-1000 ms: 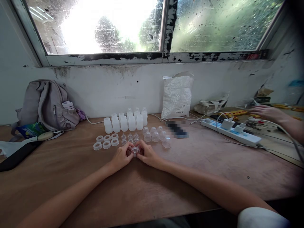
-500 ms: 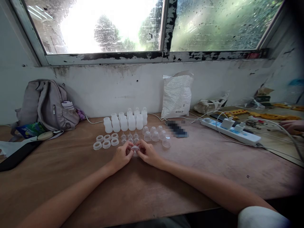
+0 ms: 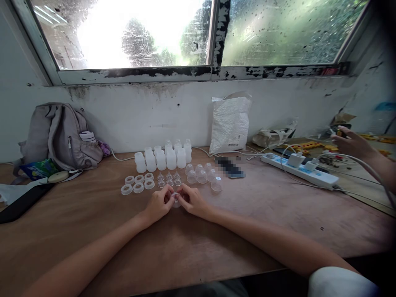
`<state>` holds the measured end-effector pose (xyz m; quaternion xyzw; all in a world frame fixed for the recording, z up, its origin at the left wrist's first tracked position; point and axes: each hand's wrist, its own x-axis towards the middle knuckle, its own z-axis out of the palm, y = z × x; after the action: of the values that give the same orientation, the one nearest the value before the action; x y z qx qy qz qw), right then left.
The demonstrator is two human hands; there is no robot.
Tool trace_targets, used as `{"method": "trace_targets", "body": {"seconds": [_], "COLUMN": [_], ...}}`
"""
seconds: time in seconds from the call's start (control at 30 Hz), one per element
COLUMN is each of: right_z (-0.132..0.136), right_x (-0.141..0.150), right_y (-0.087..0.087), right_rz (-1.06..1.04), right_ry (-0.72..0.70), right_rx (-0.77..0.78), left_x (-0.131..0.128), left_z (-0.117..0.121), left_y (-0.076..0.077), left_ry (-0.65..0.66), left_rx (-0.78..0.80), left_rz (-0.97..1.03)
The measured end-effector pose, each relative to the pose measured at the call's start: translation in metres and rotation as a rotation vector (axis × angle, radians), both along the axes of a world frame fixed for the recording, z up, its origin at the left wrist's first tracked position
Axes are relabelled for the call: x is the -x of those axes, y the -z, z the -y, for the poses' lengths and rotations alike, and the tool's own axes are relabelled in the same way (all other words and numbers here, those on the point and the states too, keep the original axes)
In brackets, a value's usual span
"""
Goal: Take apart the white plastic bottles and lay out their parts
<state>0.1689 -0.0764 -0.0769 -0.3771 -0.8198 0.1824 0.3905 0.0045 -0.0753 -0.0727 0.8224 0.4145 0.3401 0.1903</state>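
Note:
Between my two hands, low over the table, is a small translucent bottle ring [image 3: 176,201]. My left hand [image 3: 161,201] pinches it from the left and my right hand [image 3: 191,201] from the right, thumbs and fingers closed. Fingers cover much of it, so whether a nipple sits inside I cannot tell. Just beyond my fingertips stand several clear bottle nipples [image 3: 168,178]. More bottle rings [image 3: 138,187] lie in two rows to the left. To the right are several clear domed caps [image 3: 202,177]. Behind these stand frosted baby bottles [image 3: 161,161], a few topped with nipples.
A phone [image 3: 236,171], partly blurred out, lies right of the caps. A white power strip [image 3: 305,172] with plugs and cables sits farther right. Another person's hand [image 3: 352,142] reaches in there. A backpack [image 3: 58,136] and white packet [image 3: 230,123] stand against the wall.
The piece between my fingers has turned and tilted, while my hands have stayed nearly in place. At right, the other person's hand drew back, then came in again with a small dark thing.

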Motion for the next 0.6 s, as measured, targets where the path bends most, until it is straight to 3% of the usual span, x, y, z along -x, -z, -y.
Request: {"method": "trace_targets", "body": {"seconds": [0.3, 0.6], "right_z": [-0.003, -0.002], "right_x": [0.000, 0.001], "right_y": [0.010, 0.013], "right_rz": [0.052, 0.128], "right_ry": [0.073, 0.100], "right_rx": [-0.134, -0.167], "left_x": [0.000, 0.000], "left_z": [0.001, 0.004], "left_y": [0.001, 0.003], "left_ry": [-0.038, -0.061], "left_rx": [-0.102, -0.152], "left_rz": [-0.025, -0.084]}}
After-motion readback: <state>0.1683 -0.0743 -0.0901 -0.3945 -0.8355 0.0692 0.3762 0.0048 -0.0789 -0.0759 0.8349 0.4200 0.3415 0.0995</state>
